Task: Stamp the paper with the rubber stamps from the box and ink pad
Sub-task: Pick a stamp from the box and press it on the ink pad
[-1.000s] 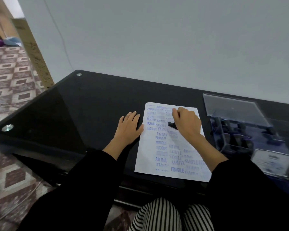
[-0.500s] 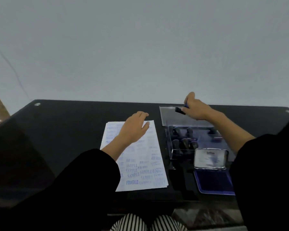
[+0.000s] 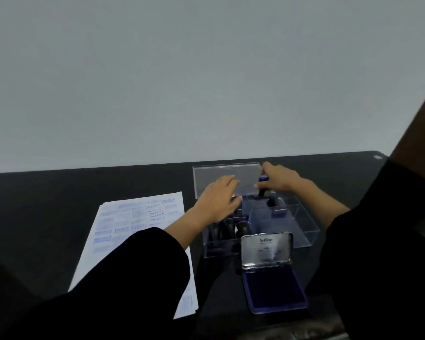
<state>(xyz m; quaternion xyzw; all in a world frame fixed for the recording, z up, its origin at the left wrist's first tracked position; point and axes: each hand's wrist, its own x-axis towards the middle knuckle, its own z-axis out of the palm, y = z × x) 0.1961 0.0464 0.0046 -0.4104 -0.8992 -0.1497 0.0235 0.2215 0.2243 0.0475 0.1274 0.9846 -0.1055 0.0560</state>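
left hand (image 3: 217,202) now over box (image 3: 304,233), off paper (image 3: 133,225)

Arms clothed: left sleeve (image 3: 133,278) plain black fabric, loose and wide at the cuff, ending partway up the forearm. The right sleeve (image 3: 378,241) is the same black cloth and loose cut. Left hand (image 3: 216,200) and right hand (image 3: 277,180) bare, wrists uncovered.

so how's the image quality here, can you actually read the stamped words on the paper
Head view: dim and soft; the prints on the white stamped paper blur, only FRAGILE readable; Artline on the silver ink pad lid is legible; the right hand gripping a blue-topped black stamp is smeared.
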